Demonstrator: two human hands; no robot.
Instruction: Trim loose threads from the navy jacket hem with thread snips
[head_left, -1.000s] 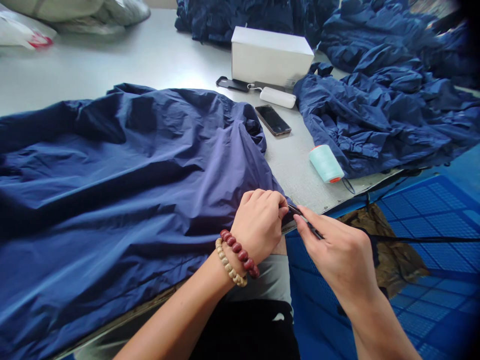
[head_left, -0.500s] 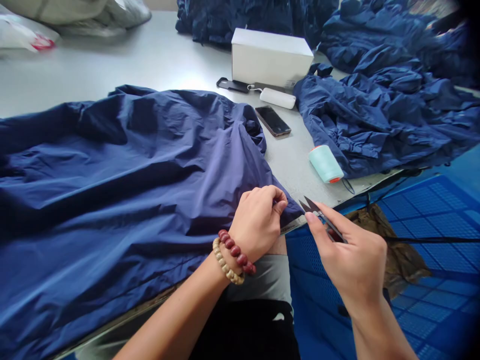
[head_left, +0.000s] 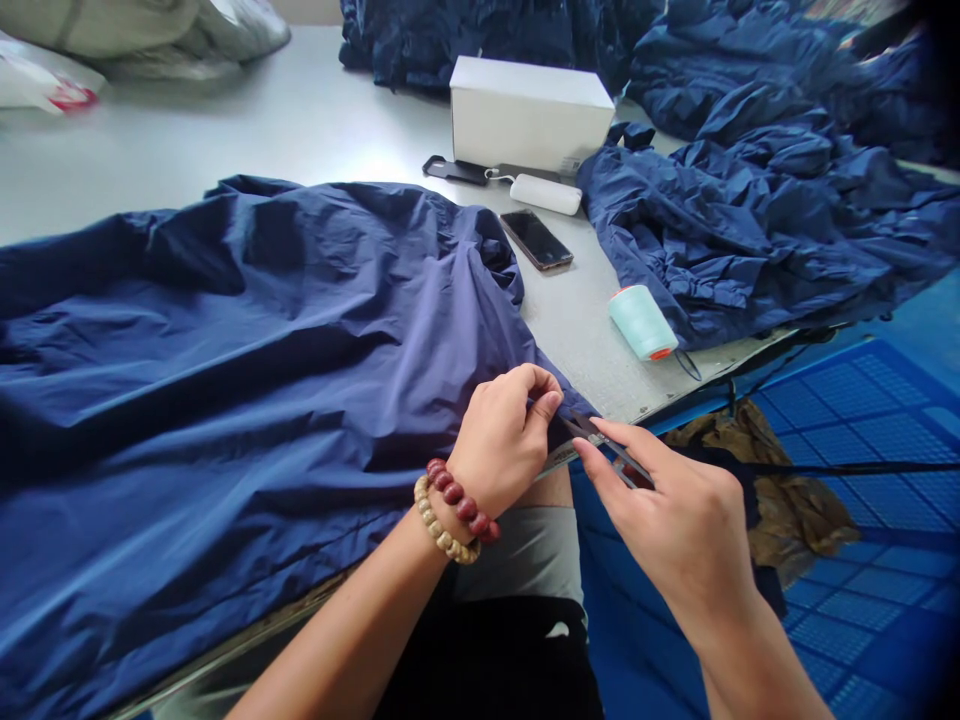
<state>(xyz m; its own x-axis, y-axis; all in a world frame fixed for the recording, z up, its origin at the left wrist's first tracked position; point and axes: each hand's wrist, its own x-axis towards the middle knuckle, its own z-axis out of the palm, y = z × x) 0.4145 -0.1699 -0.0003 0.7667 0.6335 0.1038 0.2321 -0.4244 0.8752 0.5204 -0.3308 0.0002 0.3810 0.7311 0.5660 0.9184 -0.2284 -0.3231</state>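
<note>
Thread snips (head_left: 628,462) at the near-right corner of smooth navy fabric (head_left: 300,350)

On the left, the thin, softly sheened fabric lies in long folds over the pale, smooth table (head_left: 300,120), reaching its near edge. The left hand (head_left: 504,435), wearing two beaded bracelets (head_left: 454,515), rests on the corner, fingers curled and thumb closed to the index finger; what the pinch holds is hidden. Farther back stand a white rectangular box (head_left: 529,115) and, nearer, a flat dark phone (head_left: 538,240). Bare tabletop runs between the phone and the table edge. Right of the left hand, the slim snips point left, blades slightly parted. Right of them, a mint thread cone (head_left: 643,322) lies tipped beside crumpled navy cloth (head_left: 735,220). The right hand (head_left: 686,520) has thumb and fingers closed around the snips, beyond the table edge, with a blue mesh crate (head_left: 862,430) farther right.
</note>
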